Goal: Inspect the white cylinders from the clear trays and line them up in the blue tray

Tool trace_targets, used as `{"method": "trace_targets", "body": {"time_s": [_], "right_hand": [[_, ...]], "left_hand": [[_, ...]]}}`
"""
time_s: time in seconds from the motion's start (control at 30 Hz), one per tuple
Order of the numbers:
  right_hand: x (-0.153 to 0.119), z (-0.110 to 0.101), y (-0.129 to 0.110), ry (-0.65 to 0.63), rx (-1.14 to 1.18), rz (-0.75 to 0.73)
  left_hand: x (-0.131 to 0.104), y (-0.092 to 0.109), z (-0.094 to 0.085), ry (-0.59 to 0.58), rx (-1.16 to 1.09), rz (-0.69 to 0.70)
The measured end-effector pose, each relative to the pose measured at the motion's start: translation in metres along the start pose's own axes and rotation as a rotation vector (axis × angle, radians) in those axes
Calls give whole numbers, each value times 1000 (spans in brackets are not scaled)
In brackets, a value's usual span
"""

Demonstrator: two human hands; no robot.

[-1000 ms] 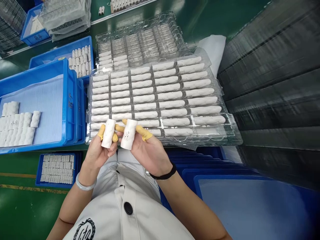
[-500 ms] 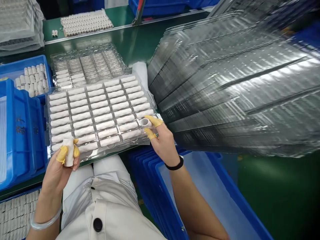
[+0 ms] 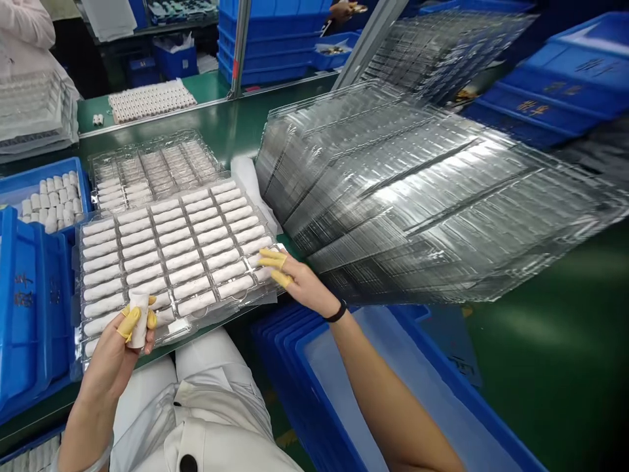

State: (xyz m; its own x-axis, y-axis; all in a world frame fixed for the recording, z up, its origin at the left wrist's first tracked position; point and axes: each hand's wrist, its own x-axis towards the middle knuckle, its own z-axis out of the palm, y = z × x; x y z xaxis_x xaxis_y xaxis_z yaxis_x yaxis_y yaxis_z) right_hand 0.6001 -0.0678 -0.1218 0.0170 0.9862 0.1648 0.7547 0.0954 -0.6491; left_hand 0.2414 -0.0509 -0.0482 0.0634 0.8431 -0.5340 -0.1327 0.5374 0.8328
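Note:
In my left hand (image 3: 114, 357), a white cylindrical tube (image 3: 139, 321) stands nearly upright, pinched between fingers and thumb in yellow finger cots. It is just over the front left part of a clear plastic tray (image 3: 199, 317). Rows of white tubes (image 3: 195, 303) lie on their sides in the tray's slots. My right hand (image 3: 299, 282) reaches over the tray's front right corner. Its yellow-cotted fingers are stretched out and slightly apart, on or just above a white tube (image 3: 263, 273) lying in a slot there. The fingers partly cover that tube.
Behind lies another clear tray (image 3: 162, 160), partly filled. A tall, leaning stack of clear trays (image 3: 393, 190) stands close on the right. Blue bins (image 3: 37, 308) flank the left, one holding short white tubes (image 3: 54, 196). Nested blue bins (image 3: 383, 380) sit below right.
My right hand has lowered the tube it pinched into the corner slot, and its fingers have straightened. The left hand keeps its tube. The view has tilted up, showing more of the background.

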Motion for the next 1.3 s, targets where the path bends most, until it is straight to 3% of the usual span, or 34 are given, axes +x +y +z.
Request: {"method": "trace_targets", "body": {"time_s": [0.17,0.27,0.37,0.47,0.67,0.83,0.93,1.0,1.03,1.07,1.17,1.3], "right_hand": [[63,-7,36,168,-82,326],[106,-3,48,122,-132,455],[133,0,45,86,-167,486],[143,-9,32,166,-214,452],[150,-45,-4,471,-272,307],[154,-68,-39,686,-233,155],[148,-63,-69,744,-194,7],[139,-46,-93,682,-155,-178],[132,-33,-105,584,-101,-381],[124,-19,-117,506,-89,-490],[100,27,-145,189,-129,-920],[76,68,-167,-141,-285,-1054]], "left_hand": [[0,3,5,13,18,-1],[-1,5,8,26,20,17],[-2,6,6,23,8,34],[0,5,0,21,-7,45],[8,4,-5,-2,22,91],[16,12,7,-86,38,131],[23,24,21,-157,-54,136],[29,36,31,-210,-150,163],[32,43,35,-225,-200,176],[35,50,39,-226,-243,185],[42,67,43,-139,-312,266],[43,69,38,-35,-176,435]]}}
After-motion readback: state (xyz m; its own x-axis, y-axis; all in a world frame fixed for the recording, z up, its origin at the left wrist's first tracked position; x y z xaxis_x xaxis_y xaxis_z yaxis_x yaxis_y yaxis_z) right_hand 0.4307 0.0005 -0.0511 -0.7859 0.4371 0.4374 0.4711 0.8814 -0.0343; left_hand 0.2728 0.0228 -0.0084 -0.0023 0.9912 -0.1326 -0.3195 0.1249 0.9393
